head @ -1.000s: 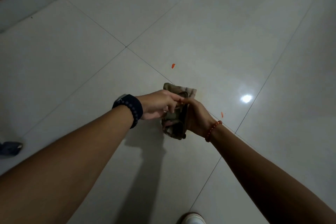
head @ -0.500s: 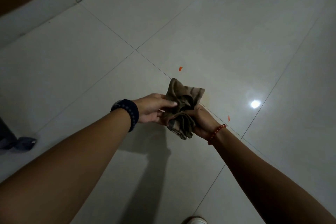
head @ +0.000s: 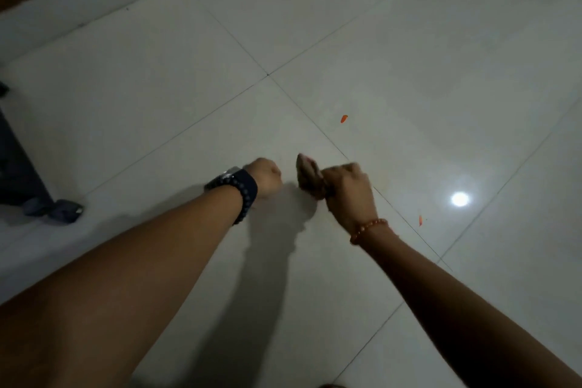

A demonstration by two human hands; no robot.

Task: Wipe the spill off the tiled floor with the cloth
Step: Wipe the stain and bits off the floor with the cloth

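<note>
Right hand (head: pixel 345 190): grip clamped around the bunched cloth (head: pixel 308 176), held above the floor (head: pixel 409 41); whether the cloth touched the tiles could not be told.
Left hand (head: pixel 266 178): curled into a loose fist just beside the cloth, apart from it, holding nothing that showed.
Spill: two small orange marks, one (head: pixel 344 118) beyond the hands and one (head: pixel 420 220) to the right near a grout line; neither was under the cloth.
Risk, smearing: the cloth was wadded tight, so little of its face would meet the tile, and a pass could likely drag the orange marks into streaks.
Risk, missing: the marks lay well apart from each other, so one sweep would probably catch only one.
Risk, grout: the right-hand mark sat close to the joint and could be pushed into it.
Hard to make out: both hands were motion-blurred; fingers and the cloth's pattern did not resolve.
Hidden: most of the cloth lay inside the right hand.
Cut off: a dark object (head: pixel 59 209) at the left edge, unidentifiable.
</note>
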